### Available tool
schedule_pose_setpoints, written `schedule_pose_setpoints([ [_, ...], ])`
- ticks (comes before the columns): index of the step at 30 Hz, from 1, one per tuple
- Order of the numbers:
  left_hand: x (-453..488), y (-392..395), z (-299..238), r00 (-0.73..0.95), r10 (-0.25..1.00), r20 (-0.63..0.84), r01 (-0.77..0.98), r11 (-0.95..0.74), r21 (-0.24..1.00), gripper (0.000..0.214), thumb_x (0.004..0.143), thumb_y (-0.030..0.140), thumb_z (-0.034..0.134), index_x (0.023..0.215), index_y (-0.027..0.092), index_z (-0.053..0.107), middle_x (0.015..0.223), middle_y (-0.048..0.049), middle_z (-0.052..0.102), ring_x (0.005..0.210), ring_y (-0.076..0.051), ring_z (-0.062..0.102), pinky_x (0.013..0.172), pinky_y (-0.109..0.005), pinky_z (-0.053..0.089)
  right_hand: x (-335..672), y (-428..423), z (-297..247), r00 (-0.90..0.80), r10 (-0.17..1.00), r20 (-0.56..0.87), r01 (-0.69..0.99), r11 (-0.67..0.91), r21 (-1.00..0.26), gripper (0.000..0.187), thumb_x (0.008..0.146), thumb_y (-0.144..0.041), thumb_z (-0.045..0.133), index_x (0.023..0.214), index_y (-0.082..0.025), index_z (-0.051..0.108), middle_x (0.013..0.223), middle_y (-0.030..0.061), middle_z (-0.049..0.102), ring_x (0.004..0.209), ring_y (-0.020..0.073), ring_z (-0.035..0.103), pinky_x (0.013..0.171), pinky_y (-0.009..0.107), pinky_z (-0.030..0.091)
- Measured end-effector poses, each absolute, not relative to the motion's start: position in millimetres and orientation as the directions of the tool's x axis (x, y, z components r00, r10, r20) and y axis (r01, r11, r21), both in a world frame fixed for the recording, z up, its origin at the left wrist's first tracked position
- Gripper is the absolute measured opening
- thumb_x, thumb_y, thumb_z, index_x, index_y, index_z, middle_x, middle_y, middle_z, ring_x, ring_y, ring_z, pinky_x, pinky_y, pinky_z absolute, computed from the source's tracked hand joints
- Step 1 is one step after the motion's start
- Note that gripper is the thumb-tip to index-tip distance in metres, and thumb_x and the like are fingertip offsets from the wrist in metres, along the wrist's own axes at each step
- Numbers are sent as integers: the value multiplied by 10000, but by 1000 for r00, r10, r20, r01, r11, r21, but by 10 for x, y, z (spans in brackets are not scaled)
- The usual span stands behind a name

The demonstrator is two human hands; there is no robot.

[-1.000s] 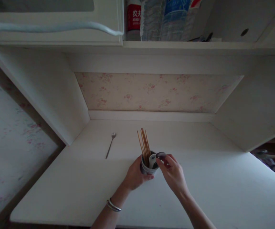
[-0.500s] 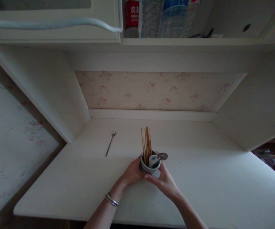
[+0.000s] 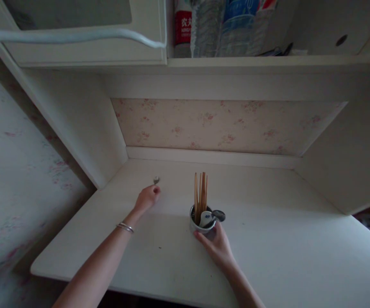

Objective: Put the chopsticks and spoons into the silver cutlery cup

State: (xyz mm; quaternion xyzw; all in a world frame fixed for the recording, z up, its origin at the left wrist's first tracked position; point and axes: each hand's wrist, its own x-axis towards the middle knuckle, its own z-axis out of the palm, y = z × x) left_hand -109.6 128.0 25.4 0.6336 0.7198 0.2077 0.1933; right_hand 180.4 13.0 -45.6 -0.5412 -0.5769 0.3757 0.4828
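My left hand (image 3: 147,198) is over the handle of a small metal spoon (image 3: 156,180), fingers curled together on it. Only the spoon's bowl shows past my knuckles; the handle is hidden. Near the middle of the table stands a round utensil holder (image 3: 198,227), with my right hand (image 3: 219,248) closed around its right and near side. In it are several wooden chopsticks (image 3: 201,192) standing upright, a white spoon (image 3: 206,217) with a blue mark, and a metal spoon (image 3: 218,215) whose bowl leans out over the right rim.
The white tabletop (image 3: 268,239) has a raised strip along its back and side panels left and right. Overhead, a shelf holds plastic bottles (image 3: 239,30). A cabinet door with a long pale handle (image 3: 76,36) hangs at upper left.
My left hand has let go of the utensil holder and moved left and away from me onto the small spoon. My right hand stays on the holder. The view has shifted slightly.
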Motion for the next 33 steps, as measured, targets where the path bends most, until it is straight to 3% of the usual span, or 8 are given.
schedule_pose_setpoints([
  [7,-1258,1632,126,-258,964,-69,919,267,291,338,884,351,504,1037,117,694,1174,-222,669,1075,-337,655,881,-390,506,1830,107,-368,16,988,153,344,138,-929,579,720,-446,773,1214,-229,561,1161,95,660,1083,308,623,946,478,494],
  [13,-1171,1707,137,-264,950,-167,910,303,283,266,855,269,553,972,85,705,1124,-240,689,1067,-329,664,874,-395,506,1828,100,-335,11,990,138,374,124,-919,588,724,-470,768,1214,-217,563,1136,90,670,1065,300,639,929,457,508],
  [19,-1035,1554,434,-201,965,-167,830,259,494,209,836,284,574,815,115,696,885,-159,735,923,-292,693,749,-326,511,1835,99,-312,34,981,191,385,164,-908,588,703,-451,780,1210,-219,592,1118,89,684,1033,305,651,894,445,523],
  [24,-715,1140,922,-53,996,-76,645,92,759,313,897,373,517,1069,149,653,949,-68,715,799,-158,683,681,-235,536,1824,98,-321,28,982,185,373,162,-914,556,704,-438,779,1180,-216,597,1111,85,685,1032,291,650,892,434,523],
  [25,-630,1038,1029,-25,999,-45,580,51,813,343,893,393,527,1119,160,637,977,-56,706,802,-141,678,692,-228,544,1820,95,-321,26,984,178,368,156,-916,546,710,-439,775,1175,-217,595,1110,83,684,1033,287,649,892,432,522],
  [27,-459,841,1216,-15,1000,12,260,-7,965,416,813,398,652,1139,140,640,929,-53,688,737,-134,655,681,-251,562,1814,86,-315,26,986,163,368,142,-919,530,718,-446,768,1165,-219,595,1106,79,682,1033,284,647,893,431,520],
  [30,-239,618,1375,-54,997,51,62,-48,997,392,750,443,735,984,131,689,816,-30,677,647,-115,626,625,-237,558,1811,76,-292,40,986,163,387,135,-912,530,715,-461,771,1154,-214,604,1095,84,682,1025,291,644,885,432,521],
  [33,-97,512,1369,-92,990,109,36,-106,994,348,753,454,744,898,143,685,754,-16,677,612,-115,631,611,-231,554,1814,74,-282,42,983,179,395,149,-906,534,712,-466,776,1147,-209,607,1108,92,677,1039,294,637,886,427,520],
])
